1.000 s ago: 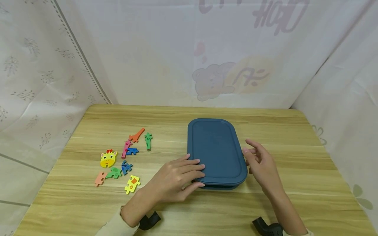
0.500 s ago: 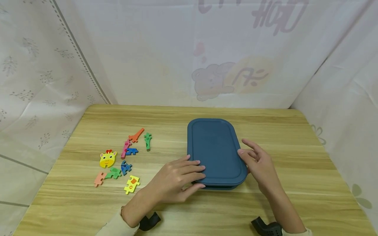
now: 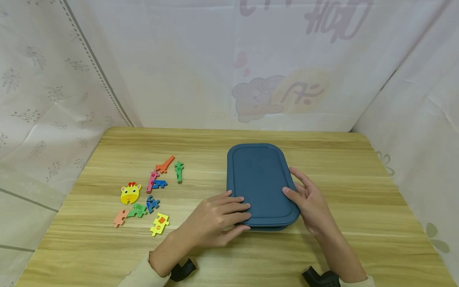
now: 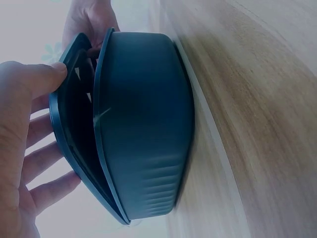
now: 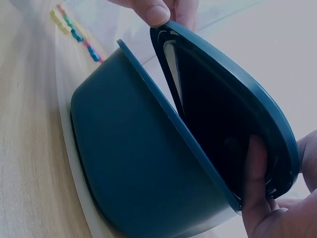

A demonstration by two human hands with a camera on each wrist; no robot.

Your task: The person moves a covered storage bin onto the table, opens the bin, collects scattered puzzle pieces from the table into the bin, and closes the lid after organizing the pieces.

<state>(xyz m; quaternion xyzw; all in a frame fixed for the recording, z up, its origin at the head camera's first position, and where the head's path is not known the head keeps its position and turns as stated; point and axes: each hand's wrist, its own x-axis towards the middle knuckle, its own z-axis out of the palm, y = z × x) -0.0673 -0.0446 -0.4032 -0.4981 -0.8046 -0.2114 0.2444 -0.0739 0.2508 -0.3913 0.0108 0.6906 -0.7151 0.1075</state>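
Note:
A dark blue lid (image 3: 259, 183) covers a matching deep plastic box (image 4: 141, 124) that stands on the wooden table. Both wrist views show a gap between the lid's near side and the box rim (image 5: 163, 106); the two come together toward the far end. My left hand (image 3: 215, 219) holds the near left corner, fingers spread on top and thumb against the edge. My right hand (image 3: 313, 203) grips the right side: its thumb lies on top, and in the right wrist view a finger (image 5: 256, 173) reaches under the lid. The box's inside is dark and mostly hidden.
Left of the box lie several bright puzzle pieces, among them a giraffe face (image 3: 130, 193), a yellow piece (image 3: 159, 224), an orange piece (image 3: 165, 164) and a green piece (image 3: 179, 172). Printed curtains (image 3: 179, 71) hang behind the wooden table (image 3: 330, 151) and beside it.
My right hand has come in from the right of the box and taken hold of the lid's edge, its thumb now on top. The left hand has kept nearly the same hold.

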